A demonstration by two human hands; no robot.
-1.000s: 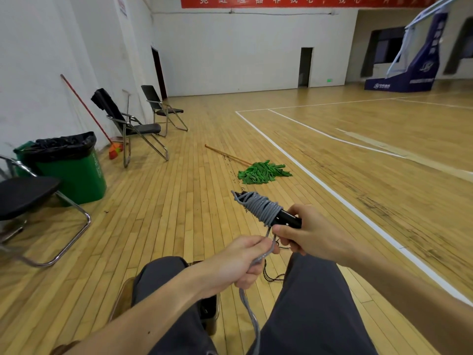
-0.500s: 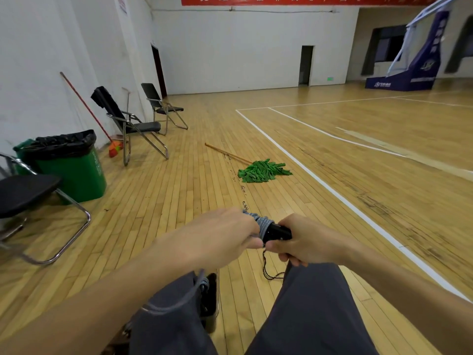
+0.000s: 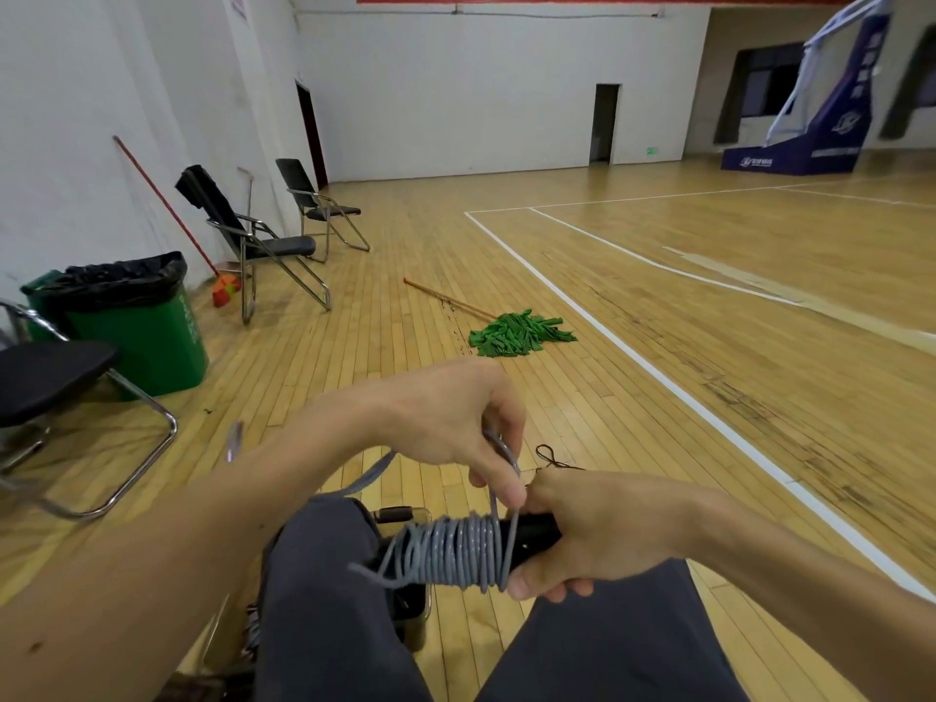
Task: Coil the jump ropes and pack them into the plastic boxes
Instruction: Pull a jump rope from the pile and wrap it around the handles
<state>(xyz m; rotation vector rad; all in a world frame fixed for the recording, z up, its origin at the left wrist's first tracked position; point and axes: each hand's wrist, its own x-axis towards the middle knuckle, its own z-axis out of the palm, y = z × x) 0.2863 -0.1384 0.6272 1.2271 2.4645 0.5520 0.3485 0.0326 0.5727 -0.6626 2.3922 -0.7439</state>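
A grey jump rope (image 3: pixel 456 552) is wound in many tight turns around its black handles (image 3: pixel 532 537), held level above my lap. My right hand (image 3: pixel 602 534) grips the handles at their right end. My left hand (image 3: pixel 451 423) hovers just above the coil and pinches the loose grey strand, which runs from its fingers down onto the winding and trails back left past my forearm. A clear plastic box (image 3: pixel 410 519) stands on the floor between my knees, mostly hidden behind the coil and my trousers.
A green mop (image 3: pixel 516 334) with a wooden stick lies on the wooden floor ahead. At the left stand a green bin (image 3: pixel 147 336), three folding chairs (image 3: pixel 263 240) and a red broom (image 3: pixel 223 288). A thin dark string (image 3: pixel 552 458) lies near my right hand.
The handles swung down from pointing forward to lying level over my lap. My left hand circled up and over, laying more grey turns on the coil.
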